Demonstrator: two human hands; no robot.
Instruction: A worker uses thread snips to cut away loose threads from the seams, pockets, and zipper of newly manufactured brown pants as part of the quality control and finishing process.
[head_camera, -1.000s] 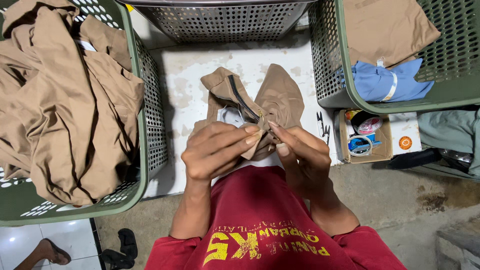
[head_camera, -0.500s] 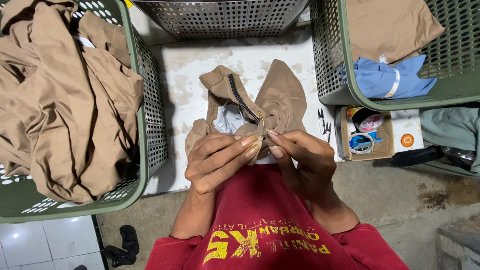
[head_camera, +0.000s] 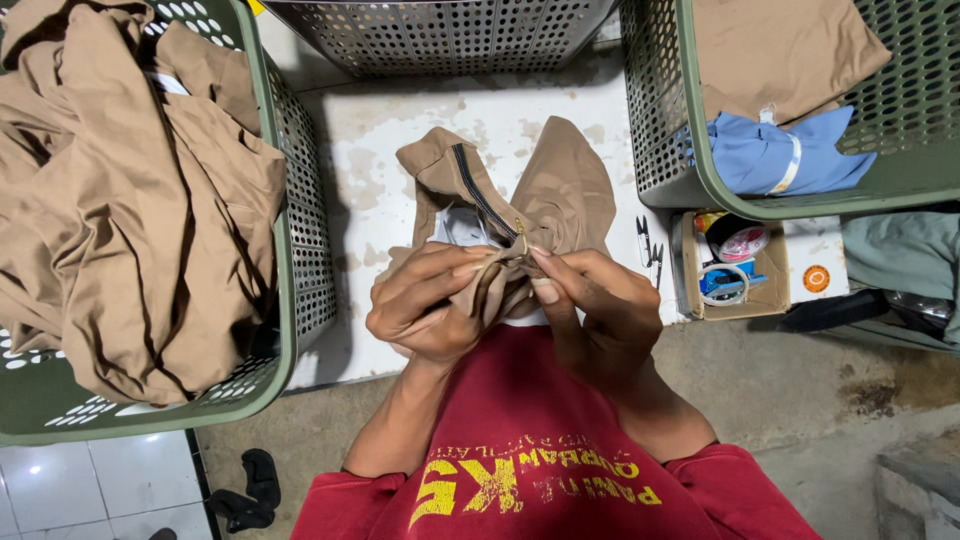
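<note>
Both hands, left hand (head_camera: 425, 310) and right hand (head_camera: 590, 310), pinch the tan zippered cloth garment (head_camera: 540, 200) near its dark zipper (head_camera: 485, 195); keep the fabric taut and the grip close.

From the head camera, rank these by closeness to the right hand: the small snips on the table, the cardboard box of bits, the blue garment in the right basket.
From the right hand:
1. Small snips, lying on the white table just beside it.
2. Cardboard box, further right, beyond the snips.
3. Blue garment, farthest, up in the right-hand green basket.
</note>
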